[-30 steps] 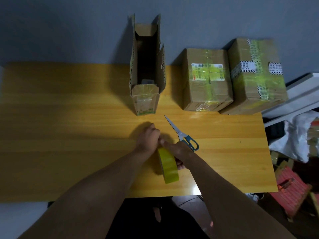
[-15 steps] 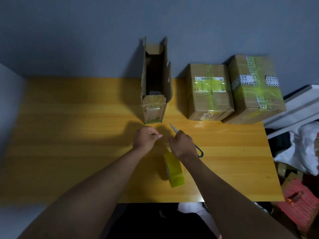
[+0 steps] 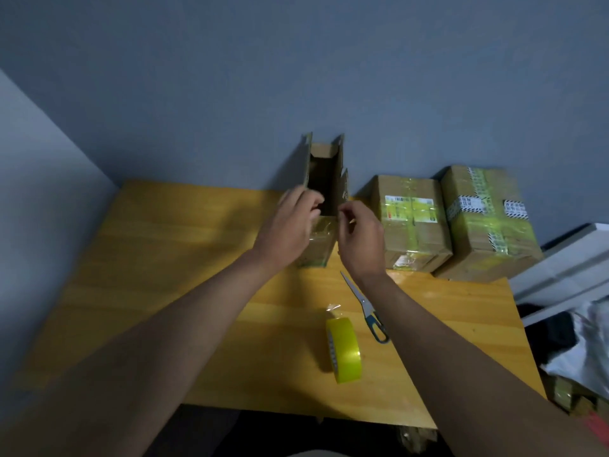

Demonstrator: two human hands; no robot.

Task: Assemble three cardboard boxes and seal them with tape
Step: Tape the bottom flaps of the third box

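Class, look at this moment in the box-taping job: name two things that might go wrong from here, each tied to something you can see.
1. The open box stands tall and narrow; both hands, left and right, are at its flaps, so a push might tip it.
2. The scissors lie just under the right forearm, so the arm could catch the blades or knock them into the tape.

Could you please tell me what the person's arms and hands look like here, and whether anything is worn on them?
Both forearms are bare as far as the picture shows them: no sleeves, gloves, watch or bracelet can be seen. The left hand and the right hand carry no rings that I can make out, though the dim light and slight blur hide fine detail. No markings show on either arm.
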